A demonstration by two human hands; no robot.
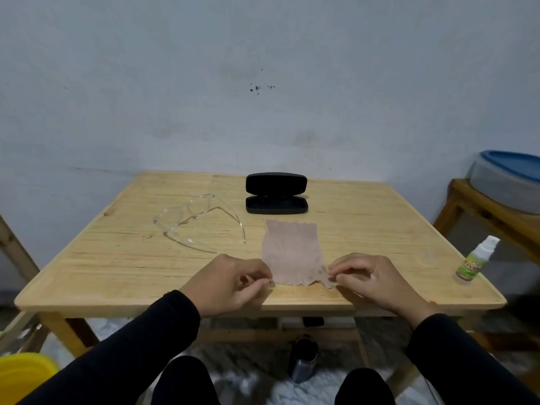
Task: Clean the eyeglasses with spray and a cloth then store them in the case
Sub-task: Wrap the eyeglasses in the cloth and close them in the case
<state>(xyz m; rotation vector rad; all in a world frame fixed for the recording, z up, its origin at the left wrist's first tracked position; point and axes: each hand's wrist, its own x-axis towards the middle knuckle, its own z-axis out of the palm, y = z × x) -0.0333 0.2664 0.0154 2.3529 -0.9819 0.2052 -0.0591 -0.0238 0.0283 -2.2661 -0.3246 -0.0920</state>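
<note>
A pinkish cleaning cloth (293, 252) lies flat on the wooden table (117, 258). My left hand (230, 283) pinches its near left corner and my right hand (377, 280) pinches its near right corner. Clear-framed eyeglasses (190, 217) rest on the table to the left of the cloth, arms unfolded toward me. A black glasses case (276, 193) stands open behind the cloth, nothing visible inside it. A small spray bottle (474, 262) with a green label and white cap stands upright near the table's right edge.
A wooden stool (482, 211) at the right carries a grey tub with a blue lid (508, 176). A yellow bucket (23, 375) is on the floor at the lower left. A dark bottle (304, 358) stands under the table between my knees.
</note>
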